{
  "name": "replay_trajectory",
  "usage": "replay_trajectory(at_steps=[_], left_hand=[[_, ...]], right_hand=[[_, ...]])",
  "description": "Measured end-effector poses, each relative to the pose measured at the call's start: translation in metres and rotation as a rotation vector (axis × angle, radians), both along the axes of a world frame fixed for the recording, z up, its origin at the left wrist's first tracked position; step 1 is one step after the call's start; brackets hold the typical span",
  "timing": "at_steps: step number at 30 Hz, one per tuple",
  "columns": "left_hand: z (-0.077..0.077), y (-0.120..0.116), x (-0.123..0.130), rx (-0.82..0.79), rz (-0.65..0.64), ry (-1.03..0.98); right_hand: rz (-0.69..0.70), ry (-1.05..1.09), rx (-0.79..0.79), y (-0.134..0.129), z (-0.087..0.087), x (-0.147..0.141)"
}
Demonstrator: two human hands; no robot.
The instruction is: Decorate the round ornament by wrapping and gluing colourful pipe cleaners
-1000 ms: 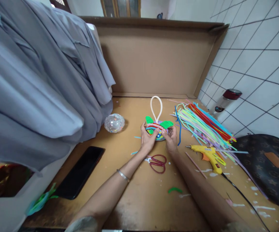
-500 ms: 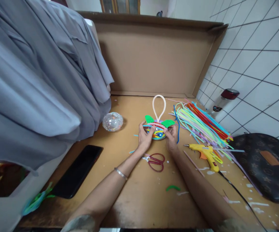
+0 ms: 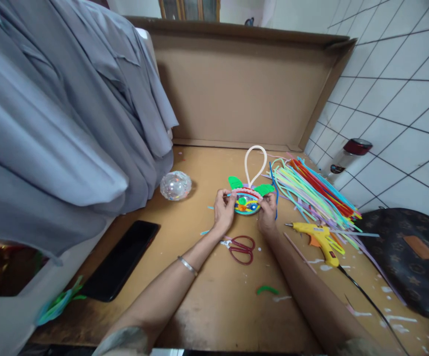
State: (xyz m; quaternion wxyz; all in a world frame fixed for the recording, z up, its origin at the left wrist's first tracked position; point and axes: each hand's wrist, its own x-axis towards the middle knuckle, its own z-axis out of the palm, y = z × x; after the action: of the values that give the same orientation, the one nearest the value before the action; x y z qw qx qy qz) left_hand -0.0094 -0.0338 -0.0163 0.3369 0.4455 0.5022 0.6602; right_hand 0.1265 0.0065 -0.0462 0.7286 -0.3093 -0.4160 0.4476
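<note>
Between my hands is a round, colourful ornament (image 3: 247, 203) with red, pink, blue and yellow strips, small flower shapes, two green leaves (image 3: 264, 189) and a white loop (image 3: 256, 148) standing up from its top. My left hand (image 3: 224, 210) pinches its left edge with thumb and fingers. Its right edge is gripped by my right hand (image 3: 268, 212), thumb at the front. Red-handled scissors (image 3: 241, 249) lie on the table just below the ornament.
A clear ball (image 3: 176, 186) and black phone (image 3: 121, 261) lie left, near a grey cloth (image 3: 88, 123). Pipe cleaners (image 3: 310, 190), a yellow glue gun (image 3: 320, 239) with its cord, and a dark bag (image 3: 403, 257) are on the right. Cardboard (image 3: 244, 89) stands behind.
The ornament's front has tilted up a little, showing more of its flowers, and its loop leans further right. My left thumb has shifted toward the edge. The whole view has shifted slightly.
</note>
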Motion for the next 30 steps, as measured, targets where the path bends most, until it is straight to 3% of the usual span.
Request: replay_trajectory(at_steps=[11,25,30], left_hand=[[-0.008,0.009,0.001,-0.008,-0.077,-0.199],[-0.004,0.011,-0.003,-0.091,-0.106,-0.311],[-0.003,0.013,-0.007,-0.178,-0.256,-0.32]], right_hand=[[-0.046,0.029,-0.038,0.003,0.002,0.001],[-0.082,0.028,-0.088,0.005,0.005,0.004],[-0.11,0.033,-0.141,0.008,0.0,0.006]])
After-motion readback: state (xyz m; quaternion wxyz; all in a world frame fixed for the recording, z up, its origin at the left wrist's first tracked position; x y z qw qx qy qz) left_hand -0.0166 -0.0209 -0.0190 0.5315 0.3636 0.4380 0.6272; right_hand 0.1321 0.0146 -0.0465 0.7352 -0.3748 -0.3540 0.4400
